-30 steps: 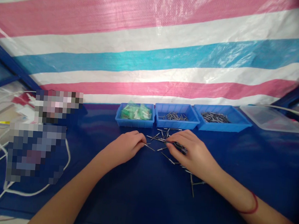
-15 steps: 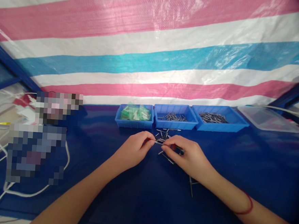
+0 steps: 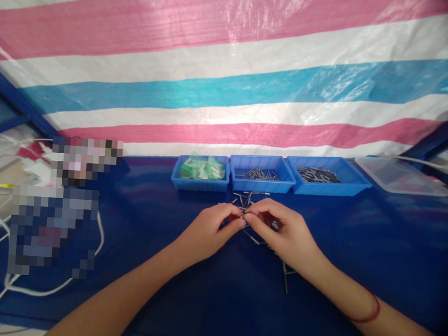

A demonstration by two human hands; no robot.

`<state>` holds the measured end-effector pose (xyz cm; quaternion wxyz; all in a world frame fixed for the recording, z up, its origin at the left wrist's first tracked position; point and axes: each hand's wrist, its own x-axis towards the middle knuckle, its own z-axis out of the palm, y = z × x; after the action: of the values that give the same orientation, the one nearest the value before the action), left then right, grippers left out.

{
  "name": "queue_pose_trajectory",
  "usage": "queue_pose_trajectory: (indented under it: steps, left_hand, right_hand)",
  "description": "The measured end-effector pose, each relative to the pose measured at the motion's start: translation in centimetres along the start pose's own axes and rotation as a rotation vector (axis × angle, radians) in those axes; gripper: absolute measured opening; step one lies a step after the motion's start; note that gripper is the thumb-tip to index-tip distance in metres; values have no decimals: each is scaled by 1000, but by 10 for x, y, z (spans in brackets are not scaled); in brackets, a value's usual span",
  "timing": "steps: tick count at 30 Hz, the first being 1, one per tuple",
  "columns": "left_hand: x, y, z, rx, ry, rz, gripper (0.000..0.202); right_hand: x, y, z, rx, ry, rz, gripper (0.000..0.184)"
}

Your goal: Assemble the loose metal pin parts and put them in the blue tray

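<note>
My left hand (image 3: 217,230) and my right hand (image 3: 285,228) meet fingertip to fingertip over the blue table (image 3: 184,303). Both are closed in a pinch on a thin metal pin, mostly hidden by the fingers. Loose thin metal pins (image 3: 241,197) lie scattered just beyond the fingertips, some partly covered by my right hand. Under my right wrist, a longer metal pin (image 3: 285,280) rests on the table with another lying crosswise.
Along the back stand three blue bins: one with green-and-white packets (image 3: 203,167), a middle bin (image 3: 263,186) of short metal pins, and a right bin (image 3: 332,189) of more pins. A clear plastic lid (image 3: 402,178) lies at right. White cables (image 3: 42,293) and blurred items occupy the left.
My left hand has moved right, so the fingertips of both hands now meet. The pin that showed between them is now mostly covered.
</note>
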<state>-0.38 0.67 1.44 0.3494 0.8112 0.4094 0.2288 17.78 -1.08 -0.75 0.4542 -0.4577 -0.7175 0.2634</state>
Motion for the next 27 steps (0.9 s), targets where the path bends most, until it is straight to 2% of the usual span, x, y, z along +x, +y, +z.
queue_pose_trajectory:
  steps: [5, 14, 18, 22, 25, 27]
  left_hand:
    - [-1, 0, 1, -57, 13, -7, 24]
    - [-2, 2, -5, -65, 152, 47, 18]
    - [-3, 4, -6, -11, 114, 76, 20]
    - [-4, -4, -7, 253, 19, 92, 28]
    - [-4, -14, -6, 482, -35, 101, 34]
    - [-4, -19, -4, 559, -56, 104, 38]
  right_hand:
    - [0, -4, -4, 1, -24, -61, 13]
    - [1, -1, -6, 25, -77, -60, 14]
    - [3, 2, -5, 89, -87, 4, 17]
    - [12, 13, -18, 241, 139, 216, 21]
    - [23, 25, -40, 407, 394, 355, 21]
    - [30, 34, -58, 489, 542, 405, 18]
